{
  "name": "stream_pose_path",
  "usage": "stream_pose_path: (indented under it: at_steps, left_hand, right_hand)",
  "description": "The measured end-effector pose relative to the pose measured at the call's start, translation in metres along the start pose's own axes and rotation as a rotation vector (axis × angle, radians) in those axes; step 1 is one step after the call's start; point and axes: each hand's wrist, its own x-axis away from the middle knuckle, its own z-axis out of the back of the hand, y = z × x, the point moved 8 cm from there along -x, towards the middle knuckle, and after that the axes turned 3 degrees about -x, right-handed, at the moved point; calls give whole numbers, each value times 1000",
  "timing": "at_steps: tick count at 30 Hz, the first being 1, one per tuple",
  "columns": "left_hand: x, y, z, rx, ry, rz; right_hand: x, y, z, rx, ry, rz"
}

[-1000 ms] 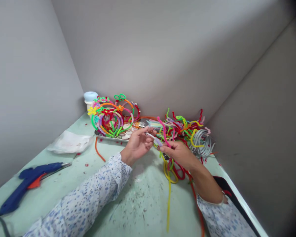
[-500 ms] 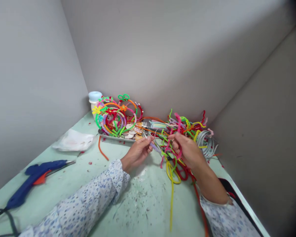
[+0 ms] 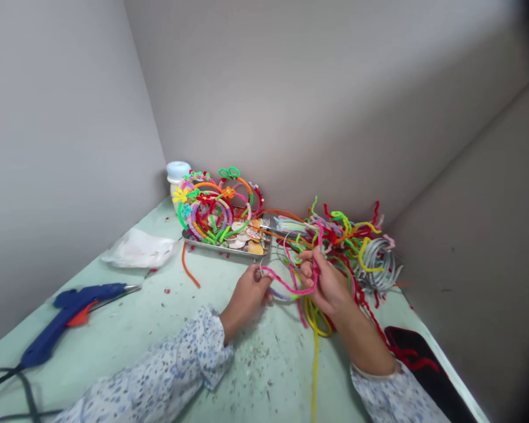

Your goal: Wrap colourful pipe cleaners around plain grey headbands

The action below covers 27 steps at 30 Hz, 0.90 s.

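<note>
Looks like a small craft workshop nook to me. Glue gun [image 3: 57, 326], heap of fuzzy pipe cleaners [image 3: 331, 235], decorated headbands [image 3: 203, 198], speckled table [image 3: 264, 376], grey walls [image 3: 312, 106].

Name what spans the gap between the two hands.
In the head view, a pink fuzzy strand sags from the left hand to the right hand; a lilac piece shows just below it.

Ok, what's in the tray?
Flat pale and orangey pieces show at the right of the tray. Colourful headbands crowd over its left part, so I can't see what lies beneath them.
</note>
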Motion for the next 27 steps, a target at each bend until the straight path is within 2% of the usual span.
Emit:
stream_pose_path:
  at_steps: [2, 3, 5, 7, 10, 13, 17, 22, 27]
  left_hand:
    - [9, 17, 17, -264, 218, -174]
    - [14, 27, 20, -362, 276, -269]
    - [23, 39, 16, -459, 273, -418]
    - [25, 41, 6, -429, 147, -474]
    - [22, 34, -7, -228, -65, -420]
    - [15, 28, -9, -70, -112, -354]
    - [3, 18, -4, 20, -70, -241]
    - [-5, 8, 15, 199, 101, -185]
    - [-7, 5, 30, 261, 234, -181]
  right_hand:
    - [-3, 1, 7, 4, 20, 48]
    - [-4, 2, 10, -2, 22, 59]
    - [-7, 6, 13, -16, 15, 64]
    - [-9, 12, 16, -19, 13, 68]
    - [-12, 20, 21, 14, 25, 85]
    - [-15, 25, 26, 38, 43, 99]
    - [-16, 25, 33, 19, 86, 144]
    - [-12, 22, 39, 29, 176, 209]
    - [-7, 19, 39, 114, 182, 263]
